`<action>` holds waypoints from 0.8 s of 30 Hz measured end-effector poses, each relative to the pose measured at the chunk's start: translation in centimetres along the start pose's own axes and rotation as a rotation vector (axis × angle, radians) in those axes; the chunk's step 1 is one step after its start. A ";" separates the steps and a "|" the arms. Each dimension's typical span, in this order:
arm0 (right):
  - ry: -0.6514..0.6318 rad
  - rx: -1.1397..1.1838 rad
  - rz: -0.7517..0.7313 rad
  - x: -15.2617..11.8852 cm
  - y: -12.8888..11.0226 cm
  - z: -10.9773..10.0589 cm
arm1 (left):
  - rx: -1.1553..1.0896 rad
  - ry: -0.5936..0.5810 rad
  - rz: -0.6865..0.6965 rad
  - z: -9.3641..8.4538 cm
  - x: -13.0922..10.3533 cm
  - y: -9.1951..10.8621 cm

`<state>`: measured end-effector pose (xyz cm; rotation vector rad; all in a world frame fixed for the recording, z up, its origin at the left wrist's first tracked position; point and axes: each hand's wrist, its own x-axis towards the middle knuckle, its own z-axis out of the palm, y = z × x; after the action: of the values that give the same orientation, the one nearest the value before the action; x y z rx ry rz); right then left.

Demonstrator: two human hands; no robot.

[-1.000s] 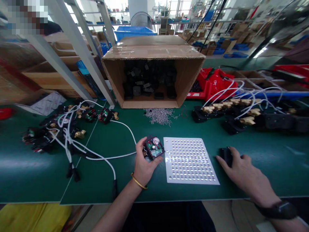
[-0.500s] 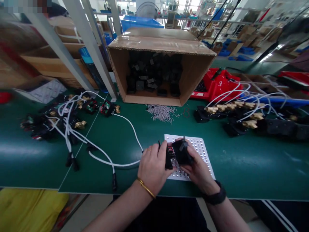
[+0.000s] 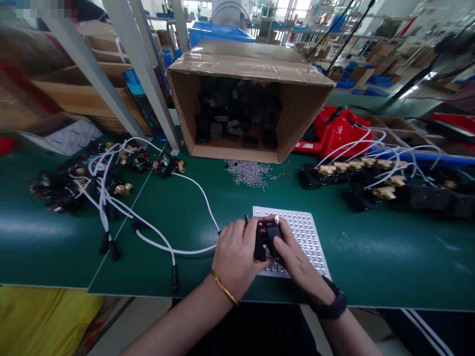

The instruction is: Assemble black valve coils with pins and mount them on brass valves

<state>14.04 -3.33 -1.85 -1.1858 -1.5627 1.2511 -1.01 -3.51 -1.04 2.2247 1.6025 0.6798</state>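
Observation:
My left hand [image 3: 233, 249] is closed around a black plastic housing [image 3: 260, 245] with red wires and small inner parts showing at its open side. In my right hand [image 3: 295, 254] is a black plastic cover [image 3: 273, 236], held edge-on against or very close to the housing; whether they touch, I cannot tell. A small brass-coloured tip shows at the top by the right fingers. From the left hand's side a white cable [image 3: 196, 253] runs left over the table. Both hands are above a white sheet [image 3: 309, 242] with rows of silver dots.
A cardboard box [image 3: 297, 118] on its side holds many black covers. In front lies a pile of small screws [image 3: 248, 173]. Wired units with brass fittings [image 3: 123, 189] lie left; black assemblies [image 3: 361, 195] with brass fittings stand right, near a red bin [image 3: 339, 131]. A metal post [image 3: 150, 74] rises at left.
My right hand has turned the black cover from facing the camera to edge-on and brought it left, closer to the housing. My left hand has barely moved.

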 end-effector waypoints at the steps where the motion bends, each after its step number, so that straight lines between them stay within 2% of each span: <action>1: -0.011 -0.084 -0.032 -0.1 -0.2 0.2 | -0.027 0.000 -0.006 0.0 0.0 0.0; 6: 0.032 -0.337 -0.021 0.2 -0.8 1.1 | -0.218 0.000 -0.004 0.2 0.2 -1.0; 8: 0.041 -0.357 -0.017 0.7 -0.8 1.1 | -0.358 0.027 -0.008 0.7 0.4 -1.8; 10: -0.005 -0.212 0.014 1.2 -0.6 0.9 | -0.547 0.088 -0.054 1.5 0.4 -2.8; 13: -0.094 0.105 0.152 1.8 0.1 0.9 | -0.761 0.151 -0.152 2.3 0.4 -4.2; 15: -0.074 0.206 0.216 1.8 0.5 1.3 | -0.841 0.092 -0.158 2.1 0.4 -5.0; 19: 0.026 0.259 0.234 1.3 0.9 2.2 | -1.097 -0.094 -0.119 0.5 1.0 -5.6; 21: 0.029 0.275 0.250 1.1 1.0 2.4 | -1.149 -0.106 -0.195 -0.1 1.5 -5.5; 24: 0.032 0.304 0.276 1.0 1.2 2.6 | -1.103 -0.051 -0.290 -0.2 2.3 -5.0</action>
<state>11.57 -2.84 -3.53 -1.2410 -1.1604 1.5761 -4.53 0.32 -2.98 1.1683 1.0499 1.0548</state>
